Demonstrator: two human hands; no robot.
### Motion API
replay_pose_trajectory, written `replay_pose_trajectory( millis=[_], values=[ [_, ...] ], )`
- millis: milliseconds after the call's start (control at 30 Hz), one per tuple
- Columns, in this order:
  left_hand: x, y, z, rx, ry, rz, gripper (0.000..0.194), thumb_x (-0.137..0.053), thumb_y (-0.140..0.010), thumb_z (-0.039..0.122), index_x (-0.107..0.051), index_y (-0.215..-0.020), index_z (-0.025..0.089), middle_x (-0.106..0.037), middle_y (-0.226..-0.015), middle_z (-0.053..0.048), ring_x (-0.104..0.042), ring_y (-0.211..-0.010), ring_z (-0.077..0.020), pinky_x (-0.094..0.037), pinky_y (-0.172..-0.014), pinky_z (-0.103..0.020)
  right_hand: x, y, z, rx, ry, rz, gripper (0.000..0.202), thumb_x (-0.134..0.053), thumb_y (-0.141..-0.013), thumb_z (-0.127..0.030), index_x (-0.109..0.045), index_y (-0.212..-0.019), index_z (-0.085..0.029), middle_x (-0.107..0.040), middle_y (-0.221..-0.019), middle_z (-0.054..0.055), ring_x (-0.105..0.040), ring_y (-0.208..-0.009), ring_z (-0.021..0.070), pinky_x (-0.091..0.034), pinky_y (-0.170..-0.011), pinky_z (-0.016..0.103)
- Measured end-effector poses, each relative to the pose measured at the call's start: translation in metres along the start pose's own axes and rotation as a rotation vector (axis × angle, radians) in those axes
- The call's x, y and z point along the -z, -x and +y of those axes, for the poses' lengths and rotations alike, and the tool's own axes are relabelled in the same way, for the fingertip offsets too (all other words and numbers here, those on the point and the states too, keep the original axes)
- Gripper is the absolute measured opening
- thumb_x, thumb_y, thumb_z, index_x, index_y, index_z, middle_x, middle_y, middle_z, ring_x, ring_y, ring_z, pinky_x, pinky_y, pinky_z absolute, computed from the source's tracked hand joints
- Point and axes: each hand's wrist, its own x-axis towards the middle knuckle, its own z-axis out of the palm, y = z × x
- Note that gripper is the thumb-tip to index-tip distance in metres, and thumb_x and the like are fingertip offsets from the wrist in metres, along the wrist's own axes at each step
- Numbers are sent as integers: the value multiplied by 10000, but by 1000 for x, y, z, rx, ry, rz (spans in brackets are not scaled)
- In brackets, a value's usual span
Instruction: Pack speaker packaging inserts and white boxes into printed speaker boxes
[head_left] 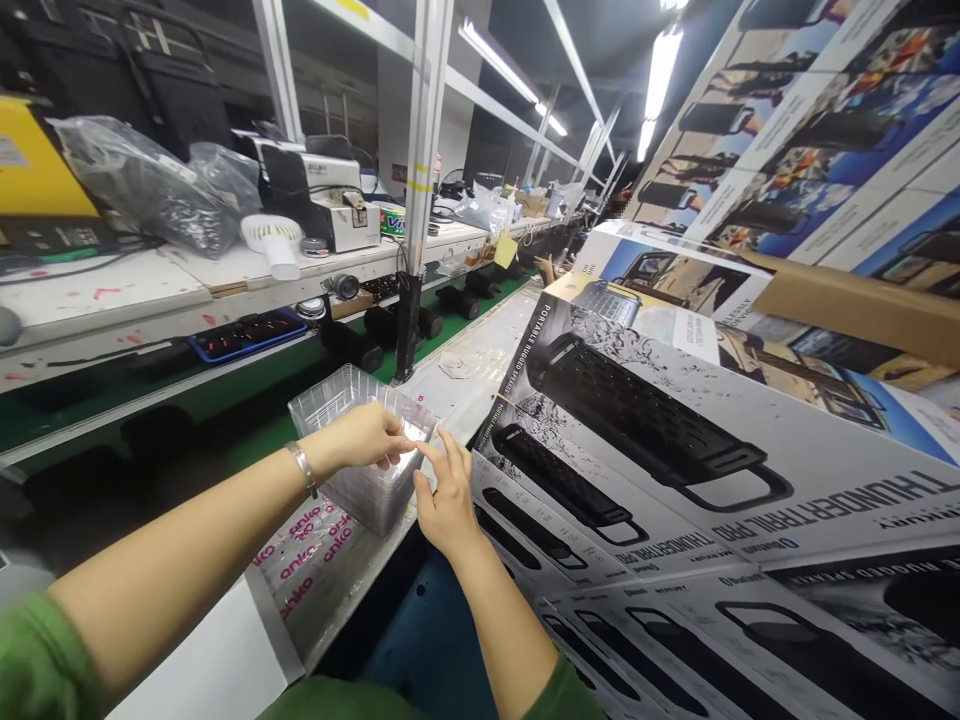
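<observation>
Clear-plastic trays (365,505) sit near the bench (471,375) edge, speaker cartons (652,425) crowding close; left hand (367,437) curled, grasp unclear; right hand (448,500) splayed.

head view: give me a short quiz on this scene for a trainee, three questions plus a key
1. Multiple choice: in the picture, where is the clear plastic container relative to the printed speaker boxes? a) right b) left c) on top
2. True or false: the left hand and right hand are close together.
3. Fill in: the bracelet is on the ____ wrist.

Key: 1 b; 2 true; 3 left.
</observation>
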Motion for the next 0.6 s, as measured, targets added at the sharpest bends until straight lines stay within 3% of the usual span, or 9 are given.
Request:
replay_pose_trajectory(
  millis=[100, 200, 333, 400, 467, 533, 600],
  values=[
    [0, 2, 9, 9, -87, 15, 307, -501, -785, 372, -641, -612, 161, -704, -632, -72, -672, -627, -192, -469, -588, -251, 3, 0, 3, 15, 50, 5, 365, -455, -885, -124, -548, -1226, -216, -344, -1468, 124, -367, -1256, 287, -400, -1032, 536],
    [-9, 5, 22, -7, -243, 137, 251, -489, -742, 231, -613, -540, 150, -688, -633, -124, -665, -672, -252, -462, -638, -319, 3, 1, 4, 30, 83, 6, 384, -453, -870, -94, -537, -1224, -220, -342, -1465, 121, -375, -1242, 286, -422, -1010, 529],
    [-17, 15, 36, -32, -365, 277, 166, -502, -711, 156, -642, -630, 123, -689, -718, -169, -669, -772, -306, -471, -692, -367, -1, 4, 5, 42, 107, 21, 381, -445, -871, -82, -545, -1214, -213, -368, -1456, 124, -387, -1227, 286, -424, -1009, 529],
    [-4, 29, 43, -51, -358, 317, 197, -483, -756, 175, -641, -648, 129, -689, -710, -140, -665, -744, -267, -477, -699, -351, -1, 4, 7, 34, 98, 13, 364, -438, -878, -91, -561, -1199, -213, -380, -1458, 123, -389, -1233, 292, -414, -1014, 544],
    [23, 53, 48, -106, -232, 371, 239, -452, -825, 232, -636, -699, 145, -694, -719, -85, -653, -705, -196, -485, -683, -294, 6, 1, 6, -4, 51, -10, 328, -462, -881, -128, -583, -1174, -217, -411, -1444, 127, -409, -1234, 305, -405, -1013, 573],
    [53, 86, 50, -199, 53, 397, 241, -480, -852, 301, -616, -721, 153, -684, -695, -33, -619, -635, -130, -470, -615, -226, 24, -6, -2, -69, -85, -17, 294, -526, -876, -206, -587, -1162, -231, -442, -1429, 128, -437, -1246, 315, -389, -1026, 596],
    [72, 121, 44, -281, 389, 314, 236, -563, -829, 331, -591, -683, 148, -653, -631, -10, -570, -557, -99, -431, -536, -194, 51, -15, -17, -95, -312, 4, 436, -619, -835, -301, -524, -1258, -255, -419, -1460, 124, -422, -1306, 320, -352, -1073, 595]
  ],
)
